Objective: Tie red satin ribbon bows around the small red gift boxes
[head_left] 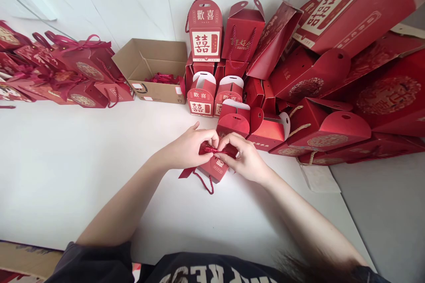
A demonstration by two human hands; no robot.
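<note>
Left hand (189,149) and right hand (247,159) pinch red ribbon (208,149) over a small box (215,169), which uneven pulling could tilt.

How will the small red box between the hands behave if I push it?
The small red box looks like folded card, so it probably holds its shape but could dent if squeezed. Its flat sides suggest sliding rather than rolling on the smooth tabletop. The red cord curves loosely, so it likely flops.
</note>
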